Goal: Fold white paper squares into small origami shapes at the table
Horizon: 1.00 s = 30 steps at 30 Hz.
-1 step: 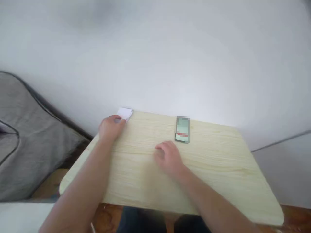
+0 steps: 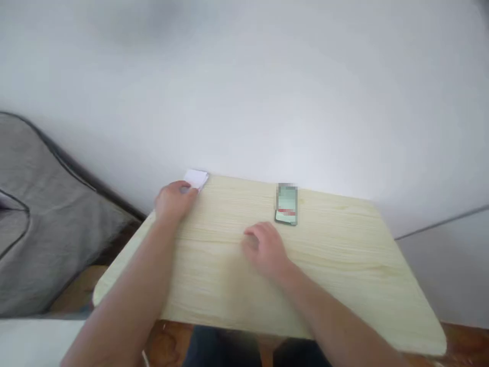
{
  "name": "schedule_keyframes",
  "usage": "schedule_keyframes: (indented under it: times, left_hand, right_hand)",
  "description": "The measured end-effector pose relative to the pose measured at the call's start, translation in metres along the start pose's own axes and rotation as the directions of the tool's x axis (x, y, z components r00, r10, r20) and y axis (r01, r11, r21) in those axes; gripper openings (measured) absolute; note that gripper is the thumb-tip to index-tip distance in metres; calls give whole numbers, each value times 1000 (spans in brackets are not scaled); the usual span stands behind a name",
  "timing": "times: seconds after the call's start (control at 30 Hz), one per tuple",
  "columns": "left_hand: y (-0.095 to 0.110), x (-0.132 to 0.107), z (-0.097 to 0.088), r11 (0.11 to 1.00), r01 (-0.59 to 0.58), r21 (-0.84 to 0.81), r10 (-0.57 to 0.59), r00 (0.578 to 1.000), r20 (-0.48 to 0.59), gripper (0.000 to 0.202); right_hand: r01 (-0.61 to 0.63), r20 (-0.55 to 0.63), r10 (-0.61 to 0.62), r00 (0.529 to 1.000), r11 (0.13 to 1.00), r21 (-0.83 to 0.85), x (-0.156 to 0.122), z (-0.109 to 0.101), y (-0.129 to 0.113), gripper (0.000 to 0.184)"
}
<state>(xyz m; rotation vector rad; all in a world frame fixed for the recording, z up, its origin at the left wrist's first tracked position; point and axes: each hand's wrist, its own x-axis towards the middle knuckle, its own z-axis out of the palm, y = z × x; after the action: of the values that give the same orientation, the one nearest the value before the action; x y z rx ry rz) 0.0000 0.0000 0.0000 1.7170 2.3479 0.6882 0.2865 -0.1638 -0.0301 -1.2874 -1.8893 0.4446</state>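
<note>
Left hand [image 2: 173, 203] at near edge of white paper [image 2: 196, 178].
I cannot tell its grip; my right hand [image 2: 265, 247], loosely curled, thumb apart, lies right of the paper.

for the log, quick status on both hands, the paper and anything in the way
Left hand at white paper, contact likely, grip unclear. Right hand loosely curled, no object visible in it. Phone on table, just beyond right hand.

Apparently a room in a home, plain white wall [image 2: 267, 102], small wood-grain table [image 2: 344, 265] with rounded corners set against it, grey dark-edged fabric [image 2: 57, 219] (what it covers is unclear), reddish-brown floor [image 2: 168, 344].
</note>
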Motion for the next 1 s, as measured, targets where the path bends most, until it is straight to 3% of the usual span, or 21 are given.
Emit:
schedule_keyframes:
  times: [0.27,0.7,1.0]
  left_hand:
    - [0,1,5,998,-51,28,53,994,-96,45]
    - [-4,6,6,997,-55,50,59,995,-84,43]
    - [-4,3,-1,980,-179,82,184,981,-60,40]
  right_hand:
    - [-2,-9,2,1000,1000,10,2,-1,-1,15]
    - [1,-12,-1,1000,1000,15,3,-3,-3,13]
    - [-11,-18,12,1000,1000,20,3,-2,-3,13]
